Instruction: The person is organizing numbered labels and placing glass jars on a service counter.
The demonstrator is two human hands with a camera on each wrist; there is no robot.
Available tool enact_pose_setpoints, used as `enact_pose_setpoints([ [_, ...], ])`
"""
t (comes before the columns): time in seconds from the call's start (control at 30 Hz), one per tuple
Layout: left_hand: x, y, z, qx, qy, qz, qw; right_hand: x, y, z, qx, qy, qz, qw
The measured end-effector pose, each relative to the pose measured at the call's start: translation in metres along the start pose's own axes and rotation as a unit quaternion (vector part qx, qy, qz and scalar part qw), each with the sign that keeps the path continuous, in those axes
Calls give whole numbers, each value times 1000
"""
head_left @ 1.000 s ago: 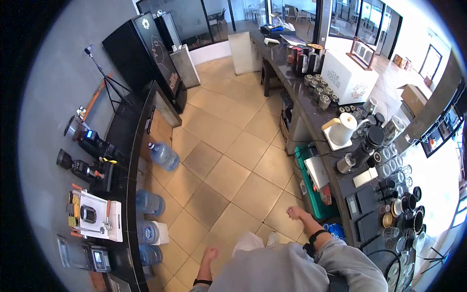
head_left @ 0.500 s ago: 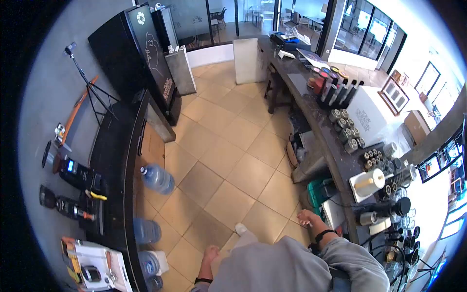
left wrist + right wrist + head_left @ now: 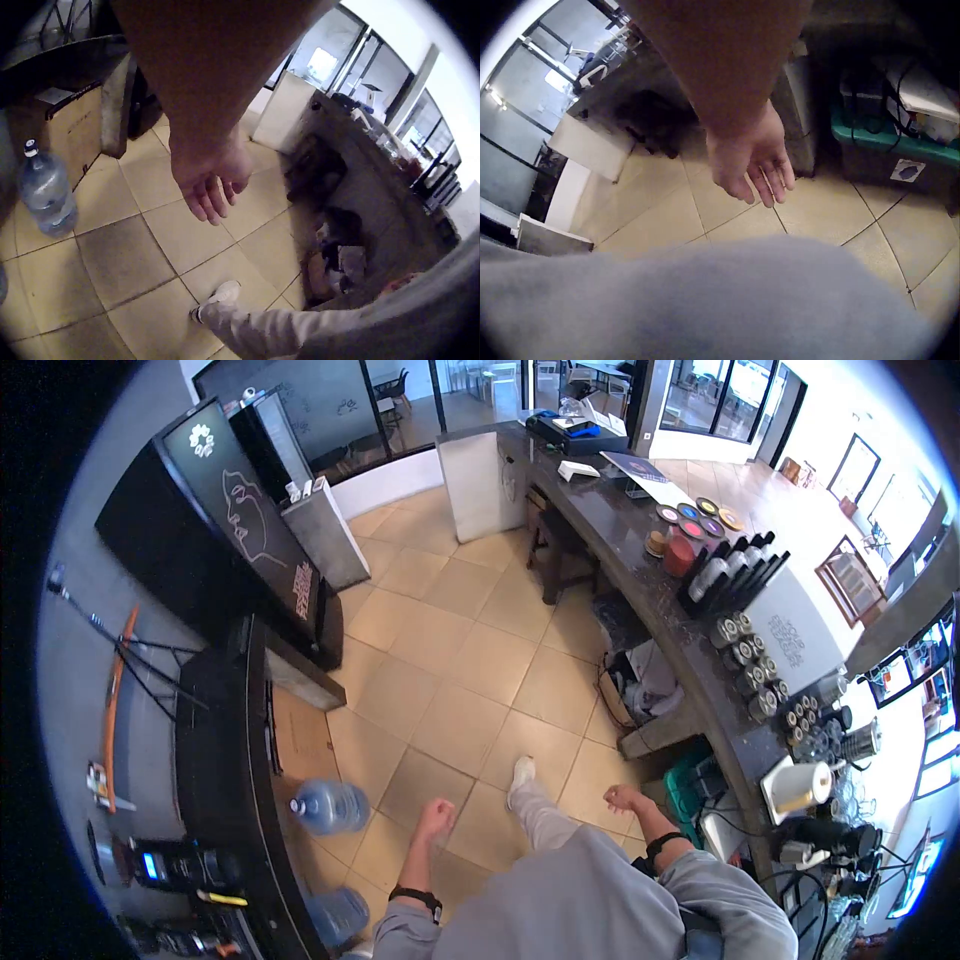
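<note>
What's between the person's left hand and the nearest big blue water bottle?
Only bare floor tiles show between the left hand and the water bottle, in both the head view and the left wrist view.

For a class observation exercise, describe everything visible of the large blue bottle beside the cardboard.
The large bottle is translucent blue, apparently plastic, with rounded shoulders and a capped neck. It stands upright on the floor tiles near the cardboard. Neither the left hand nor the right hand touches it; its contents are unclear.
</note>
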State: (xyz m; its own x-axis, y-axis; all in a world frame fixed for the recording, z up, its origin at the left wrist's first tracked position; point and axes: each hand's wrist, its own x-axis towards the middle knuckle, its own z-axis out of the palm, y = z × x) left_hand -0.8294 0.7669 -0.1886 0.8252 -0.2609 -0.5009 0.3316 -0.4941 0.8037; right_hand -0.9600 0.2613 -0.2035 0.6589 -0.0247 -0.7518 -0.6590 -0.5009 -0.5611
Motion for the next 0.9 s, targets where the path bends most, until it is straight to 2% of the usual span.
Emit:
enact_pose_setpoints([
  [0.07, 41, -39, -18, 7, -8, -13, 1000, 31, -7, -11, -25, -61, 87, 994],
  [0.1, 55, -51, -30, 10, -19, -37, 999, 50, -4, -15, -15, -68, 87, 994],
  [0.17, 52, -25, -58, 30, -46, -121, 991, 92, -3, -38, -15, -96, 122, 988],
  [0.23, 83, -64, -81, -32, -49, -134, 989, 138, -30, -65, -16, -112, 131, 985],
  [0.27, 98, -51, -99, -24, -50, -130, 990, 157, -46, -79, -27, -123, 142, 982],
  [0.3, 100, -35, -113, -91, -56, -177, 978, 171, -66, -92, -21, -126, 148, 981],
  [0.33, 109, -25, -115, -161, -61, -215, 961, 184, -89, -108, -71, -51, 53, 995],
  [0.37, 131, -24, -125, -160, -69, -218, 960, 197, -116, -125, -119, 22, -39, 992],
  [0.4, 161, -29, -141, -289, -149, -289, 900, 201, -155, -145, -80, 47, -36, 995],
  [0.43, 182, -29, -151, -408, -222, -354, 812, 197, -193, -160, -40, 72, -32, 996],
  [0.47, 199, -21, -158, -402, -228, -361, 810, 213, -212, -168, 1, 93, -67, 993],
  [0.5, 218, -13, -166, -367, -243, -346, 828, 231, -227, -176, 41, 115, -101, 987],
  [0.53, 243, -8, -174, -330, -260, -327, 846, 243, -248, -186, 47, 120, -95, 987],
  [0.57, 270, -3, -177, -324, -268, -333, 844, 251, -267, -195, 61, 129, -86, 986],
  [0.6, 301, 2, -177, -205, -248, -280, 904, 256, -284, -202, 76, 138, -78, 984],
  [0.63, 325, 10, -177, -86, -226, -218, 946, 259, -294, -210, 78, 143, -68, 984],
  [0.67, 355, 19, -189, 22, -249, -138, 958, 264, -307, -220, 70, 134, -52, 987],
  [0.73, 410, 74, -211, 254, -244, 31, 935, 279, -321, -233, 67, 127, -30, 989],
  [0.8, 470, 127, -223, 289, -204, -24, 935, 300, -318, -245, 122, 127, 60, 983],
  [0.87, 527, 188, -226, 110, -142, -177, 968, 310, -339, -262, 140, 117, 100, 978],
  [0.9, 572, 201, -229, 157, -157, -134, 966, 317, -349, -277, 152, 103, 133, 974],
])
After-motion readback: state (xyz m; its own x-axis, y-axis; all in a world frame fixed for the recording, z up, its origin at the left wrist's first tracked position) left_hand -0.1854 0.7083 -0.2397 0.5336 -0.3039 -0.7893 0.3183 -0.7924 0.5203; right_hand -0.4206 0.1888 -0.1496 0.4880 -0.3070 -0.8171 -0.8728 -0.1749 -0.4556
